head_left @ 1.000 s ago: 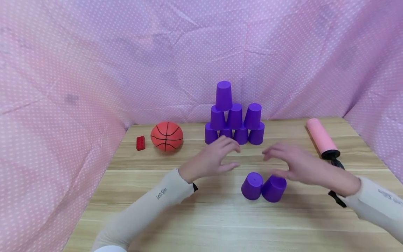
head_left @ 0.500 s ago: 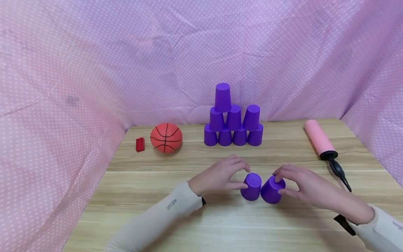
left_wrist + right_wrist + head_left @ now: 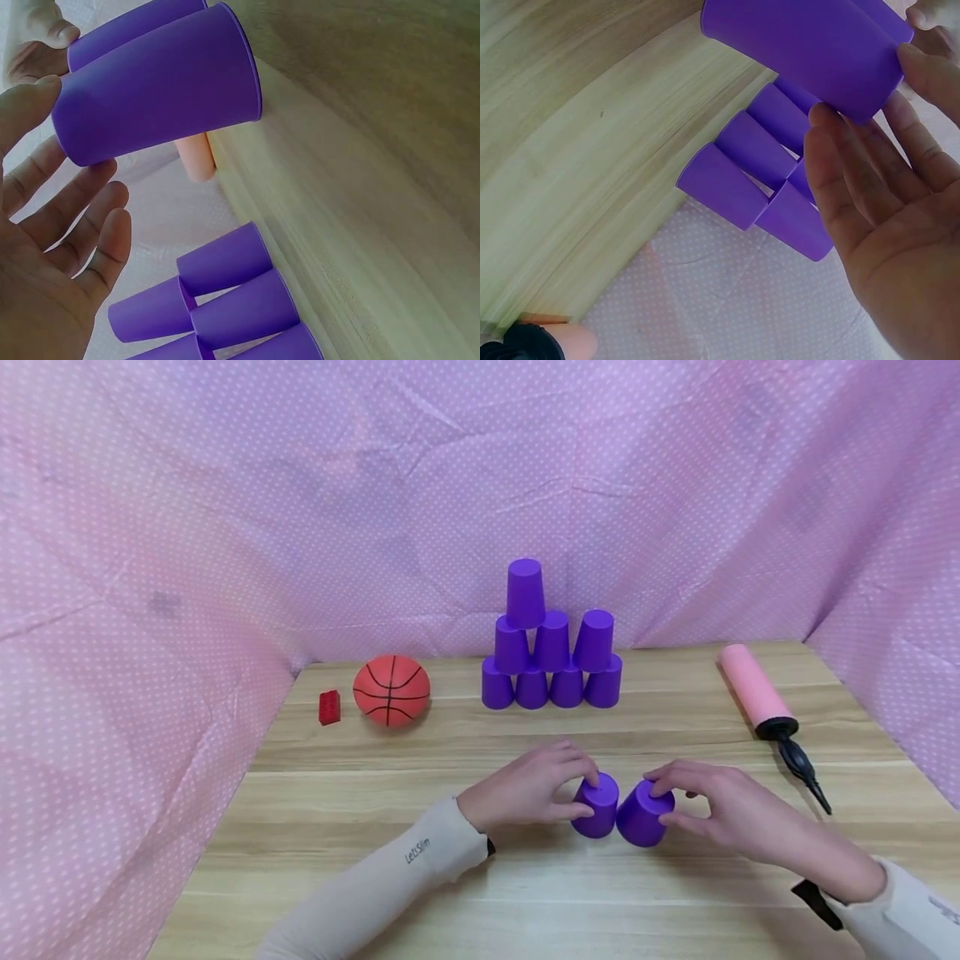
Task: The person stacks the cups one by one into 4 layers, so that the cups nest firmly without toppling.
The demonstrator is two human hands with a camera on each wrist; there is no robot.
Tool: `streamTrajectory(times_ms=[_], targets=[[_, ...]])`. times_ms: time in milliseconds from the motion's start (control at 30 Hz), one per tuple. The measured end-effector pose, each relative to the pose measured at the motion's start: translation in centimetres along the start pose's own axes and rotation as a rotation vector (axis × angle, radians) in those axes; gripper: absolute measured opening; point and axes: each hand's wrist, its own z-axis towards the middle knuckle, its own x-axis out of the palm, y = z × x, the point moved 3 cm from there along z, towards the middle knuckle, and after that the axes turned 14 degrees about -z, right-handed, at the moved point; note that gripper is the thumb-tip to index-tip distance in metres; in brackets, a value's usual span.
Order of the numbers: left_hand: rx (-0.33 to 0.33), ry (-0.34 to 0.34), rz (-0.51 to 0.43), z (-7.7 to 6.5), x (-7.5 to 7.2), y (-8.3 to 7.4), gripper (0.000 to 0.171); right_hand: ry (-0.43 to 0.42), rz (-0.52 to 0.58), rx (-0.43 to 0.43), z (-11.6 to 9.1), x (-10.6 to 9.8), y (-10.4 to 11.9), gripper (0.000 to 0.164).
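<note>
Two upside-down purple cups stand side by side on the near part of the table (image 3: 525, 902). My left hand (image 3: 528, 787) pinches the left cup (image 3: 597, 817) near its raised base, thumb on one side and fingers on the other. On the right cup (image 3: 641, 820), my right hand (image 3: 738, 806) has a similar thumb-and-finger pinch near the base. Both wrist views show the held cups close up, the left cup (image 3: 157, 86) and the right cup (image 3: 802, 52). Behind them rises a stack of inverted purple cups (image 3: 551, 643): several below, three in the middle, one on top.
Left of the stack lies an orange-red ball (image 3: 392, 691) with black basketball lines, beside a small red toy brick (image 3: 329, 707). A pink hand pump (image 3: 753, 693) with a black end and nozzle lies to the right. Pink dotted cloth (image 3: 420, 510) hangs behind the table.
Both hands have come down and nearer from above the table to the two front cups. Fingers and thumbs now meet the cups' upper ends. The stack behind is unchanged.
</note>
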Motion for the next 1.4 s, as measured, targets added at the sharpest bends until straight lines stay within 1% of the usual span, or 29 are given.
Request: streamTrajectory(times_ms=[133, 267, 333, 433, 533, 567, 633, 767, 867, 967, 1033, 1100, 1200, 1267, 1333, 1400], targets=[[-0.027, 0.000, -0.027, -0.1, 0.3, 0.1, 0.035, -0.003, 0.012, -0.010, 0.2, 0.1, 0.1, 0.035], [-0.022, 0.002, -0.034, -0.1, 0.5, 0.2, 0.035, -0.018, 0.035, -0.033, 0.4, 0.3, 0.1, 0.035], [-0.030, 0.001, -0.029, -0.2, 0.6, 0.3, 0.034, -0.020, 0.039, -0.043, 0.5, 0.4, 0.1, 0.034], [-0.083, -0.008, -0.033, -0.5, 0.4, 0.4, 0.035, -0.047, 0.037, -0.067, 0.6, 0.5, 0.2, 0.031], [-0.137, -0.040, -0.045, -1.1, -0.5, 0.6, 0.036, -0.104, 0.049, -0.101, 0.8, 0.4, 0.3, 0.027], [-0.143, -0.057, -0.046, -1.3, -0.9, 0.6, 0.037, -0.126, 0.056, -0.111, 0.9, 0.3, 0.3, 0.025], [-0.134, -0.100, -0.043, -1.6, -2.1, 0.6, 0.037, -0.152, 0.073, -0.121, 1.2, 0.0, 0.2, 0.022], [-0.064, -0.195, -0.016, -2.1, -4.6, 0.6, 0.037, -0.190, 0.087, -0.137, 2.3, -0.8, -0.2, 0.020], [-0.026, -0.282, 0.008, -2.4, -6.6, 0.7, 0.036, -0.254, 0.098, -0.174, 3.5, -1.8, -0.5, 0.020], [-0.025, -0.385, 0.016, -2.7, -8.7, 0.6, 0.033, -0.328, 0.090, -0.203, 5.0, -3.3, -1.1, 0.028], [-0.041, -0.447, 0.027, -2.9, -10.1, 0.5, 0.033, -0.368, 0.035, -0.201, 6.3, -4.5, -1.6, 0.037], [-0.044, -0.506, 0.044, -3.0, -11.6, 0.4, 0.032, -0.392, 0.005, -0.188, 7.6, -5.6, -2.3, 0.038], [-0.041, -0.575, 0.065, -2.9, -13.8, 0.3, 0.031, -0.411, -0.021, -0.161, 9.9, -7.2, -3.5, 0.030], [-0.035, -0.613, 0.079, -2.6, -15.3, 0.3, 0.031, -0.417, -0.012, -0.130, 11.4, -8.1, -4.3, 0.031], [-0.034, -0.640, 0.081, -2.1, -16.7, 0.2, 0.031, -0.409, -0.021, -0.090, 13.0, -8.9, -4.9, 0.031], [-0.029, -0.661, 0.104, -1.6, -18.1, 0.1, 0.032, -0.389, -0.034, -0.052, 14.5, -9.4, -5.5, 0.029]])
